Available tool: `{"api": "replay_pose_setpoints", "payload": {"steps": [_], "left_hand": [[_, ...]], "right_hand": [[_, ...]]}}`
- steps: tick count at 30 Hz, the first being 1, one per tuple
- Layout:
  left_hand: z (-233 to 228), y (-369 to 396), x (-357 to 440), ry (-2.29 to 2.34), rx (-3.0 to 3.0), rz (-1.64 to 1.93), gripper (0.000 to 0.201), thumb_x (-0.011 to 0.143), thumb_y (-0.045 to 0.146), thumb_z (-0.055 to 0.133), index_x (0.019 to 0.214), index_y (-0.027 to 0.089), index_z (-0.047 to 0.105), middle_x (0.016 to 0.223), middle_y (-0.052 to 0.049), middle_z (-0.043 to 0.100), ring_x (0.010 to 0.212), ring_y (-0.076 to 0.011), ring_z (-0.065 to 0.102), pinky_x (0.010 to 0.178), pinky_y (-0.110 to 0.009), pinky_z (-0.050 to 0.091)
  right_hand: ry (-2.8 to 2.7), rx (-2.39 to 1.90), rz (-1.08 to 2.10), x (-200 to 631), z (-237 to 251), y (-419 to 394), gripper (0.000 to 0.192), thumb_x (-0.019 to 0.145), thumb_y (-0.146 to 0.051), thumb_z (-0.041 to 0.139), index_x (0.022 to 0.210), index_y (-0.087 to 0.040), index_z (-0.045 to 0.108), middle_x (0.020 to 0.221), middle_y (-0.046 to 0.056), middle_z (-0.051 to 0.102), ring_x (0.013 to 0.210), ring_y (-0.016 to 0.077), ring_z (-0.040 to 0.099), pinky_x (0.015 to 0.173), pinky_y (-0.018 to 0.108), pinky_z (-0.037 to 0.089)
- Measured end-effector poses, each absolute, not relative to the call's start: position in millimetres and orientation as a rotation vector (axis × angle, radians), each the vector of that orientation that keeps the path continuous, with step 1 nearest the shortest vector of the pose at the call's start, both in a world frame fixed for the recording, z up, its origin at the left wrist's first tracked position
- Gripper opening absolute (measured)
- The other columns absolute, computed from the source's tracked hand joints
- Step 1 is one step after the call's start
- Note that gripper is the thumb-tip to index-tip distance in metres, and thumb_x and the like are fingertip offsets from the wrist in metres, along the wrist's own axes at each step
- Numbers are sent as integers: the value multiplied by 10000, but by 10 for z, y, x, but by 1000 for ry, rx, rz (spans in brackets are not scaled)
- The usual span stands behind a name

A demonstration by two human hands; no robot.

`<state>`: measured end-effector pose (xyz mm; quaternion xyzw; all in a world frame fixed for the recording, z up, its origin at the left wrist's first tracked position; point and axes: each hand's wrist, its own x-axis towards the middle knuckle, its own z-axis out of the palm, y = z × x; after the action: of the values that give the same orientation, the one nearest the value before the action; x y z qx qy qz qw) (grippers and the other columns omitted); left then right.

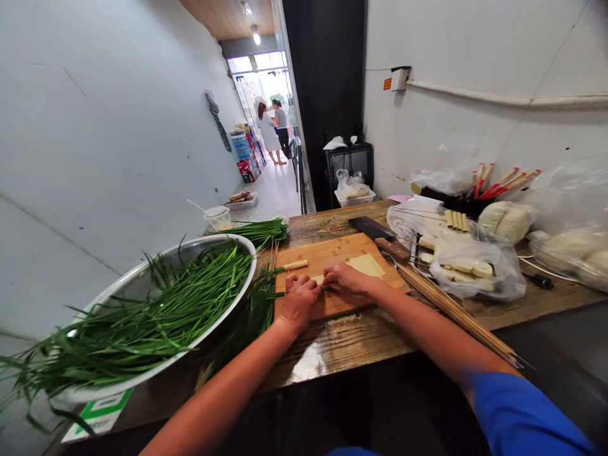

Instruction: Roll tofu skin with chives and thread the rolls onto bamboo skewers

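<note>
Both hands rest curled on the cutting board (332, 253), fingers bent down and pressed onto a pale tofu-skin sheet (365, 265): the left hand (299, 297) just beside the right hand (344, 278), knuckles nearly touching. A finished roll (295, 265) lies near the board's left edge. Chives (156, 310) in a metal basin (137, 282) crowd the left; skewers (451, 307) and a cleaver (375, 231) border the right.

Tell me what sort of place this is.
Probably a food-prep corner of a small eatery or skewer stall: both hands work on a wooden cutting board, beside a large metal basin of green chives, a long bundle of thin bamboo skewers, and a broad dark-bladed cleaver.
</note>
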<state>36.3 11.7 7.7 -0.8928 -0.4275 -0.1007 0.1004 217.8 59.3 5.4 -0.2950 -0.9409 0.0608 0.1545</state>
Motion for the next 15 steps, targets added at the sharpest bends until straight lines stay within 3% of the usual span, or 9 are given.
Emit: {"api": "replay_pose_setpoints", "payload": {"steps": [6,11,15], "left_hand": [[80,208,355,-1296,-2735,-303,195,854,156,461,833,209,647,757,-34,618,848,-200,476,803,-396,232],[110,315,370,-1315,-2792,-308,243,845,145,458,732,195,668,713,-31,621,814,-190,480,766,-383,236],[137,316,377,-1323,-2786,-301,249,858,189,470,732,203,684,729,-40,613,835,-199,472,756,-373,246]], "right_hand": [[-2695,-937,210,2198,50,599,181,849,-189,538,822,-145,711,757,44,636,642,106,510,597,214,330],[-2647,-982,-231,2183,-10,394,236,877,-230,474,787,-133,669,807,89,618,802,180,509,754,317,327],[-2671,-980,-347,2151,-35,307,219,870,-205,452,835,-120,650,840,106,601,843,206,487,777,354,310]]}}
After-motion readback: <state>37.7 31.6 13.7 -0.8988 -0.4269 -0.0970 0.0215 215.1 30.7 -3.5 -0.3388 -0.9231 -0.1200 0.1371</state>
